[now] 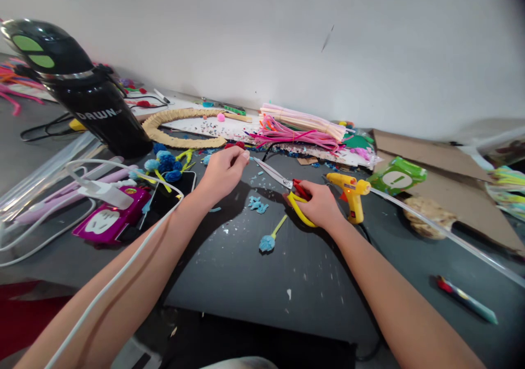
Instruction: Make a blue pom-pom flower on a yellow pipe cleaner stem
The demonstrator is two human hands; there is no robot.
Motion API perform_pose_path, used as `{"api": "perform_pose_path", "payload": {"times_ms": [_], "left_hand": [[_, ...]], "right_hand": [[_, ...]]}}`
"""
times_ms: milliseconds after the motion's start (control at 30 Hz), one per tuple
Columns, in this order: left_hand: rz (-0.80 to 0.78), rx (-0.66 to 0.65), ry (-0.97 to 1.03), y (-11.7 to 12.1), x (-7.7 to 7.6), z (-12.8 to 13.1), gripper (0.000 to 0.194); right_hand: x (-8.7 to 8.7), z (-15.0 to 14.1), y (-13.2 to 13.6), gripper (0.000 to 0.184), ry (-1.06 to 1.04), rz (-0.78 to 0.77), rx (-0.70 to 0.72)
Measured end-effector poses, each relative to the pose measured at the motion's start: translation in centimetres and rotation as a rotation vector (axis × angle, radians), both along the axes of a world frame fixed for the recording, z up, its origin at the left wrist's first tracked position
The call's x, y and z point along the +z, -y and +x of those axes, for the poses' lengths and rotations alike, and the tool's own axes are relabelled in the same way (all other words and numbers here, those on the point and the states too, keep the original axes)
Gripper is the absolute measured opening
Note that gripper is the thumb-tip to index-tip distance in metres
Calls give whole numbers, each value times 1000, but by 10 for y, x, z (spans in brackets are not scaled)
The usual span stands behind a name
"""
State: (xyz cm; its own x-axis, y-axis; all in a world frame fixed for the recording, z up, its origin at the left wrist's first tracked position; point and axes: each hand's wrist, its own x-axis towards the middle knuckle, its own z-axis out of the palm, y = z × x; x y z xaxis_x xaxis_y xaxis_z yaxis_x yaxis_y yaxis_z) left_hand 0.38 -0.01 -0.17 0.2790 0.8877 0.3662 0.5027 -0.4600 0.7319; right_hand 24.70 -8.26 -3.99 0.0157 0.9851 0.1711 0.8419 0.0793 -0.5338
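Observation:
My right hand [322, 204] is closed around the yellow and red handles of a pair of scissors [275, 174], whose blades point up and left. The fingers of my left hand [225, 170] are pinched together just beyond the blade tips. A bit of light-blue fuzzy strip [251, 159] shows at those fingertips, mostly hidden. Beneath the scissors lie several cut light-blue pieces [257, 205]. Closer to me rests a small light-blue fuzzy flower [267, 243] with a yellow-green stem.
A yellow glue gun [350, 191] stands right of my right hand, near a green packet [397, 175]. Pink pipe cleaners [289, 133] and a wrapped tan ring [158, 127] lie behind. Left are a black bottle [98, 98], a magenta power strip [107, 218] and blue flowers [167, 162]. A white cable crosses my left forearm.

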Motion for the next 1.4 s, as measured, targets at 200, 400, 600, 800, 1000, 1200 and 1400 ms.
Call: {"api": "perform_pose_path", "payload": {"times_ms": [200, 400, 600, 800, 1000, 1200, 1400], "left_hand": [[-8, 4, 2, -1, 0, 0, 33], [-11, 3, 12, -1, -1, 0, 33], [-9, 7, 19, 0, 0, 0, 33], [-16, 4, 19, 0, 0, 0, 33], [-14, 8, 12, 0, 0, 1, 33], [-16, 5, 11, 1, 0, 1, 33], [-17, -1, 12, 0, -1, 2, 33]], "right_hand": [[-3, 1, -2, 26, 9, 30, 1], [-2, 0, 0, 29, -22, 59, -20], [0, -1, 1, 31, -25, 28, -10], [1, -1, 0, 30, -11, 23, 0], [1, -2, 0, 34, -6, 20, -8], [1, -2, 0, 36, -14, 10, -7], [0, -1, -1, 35, -10, 4, -9]]}}
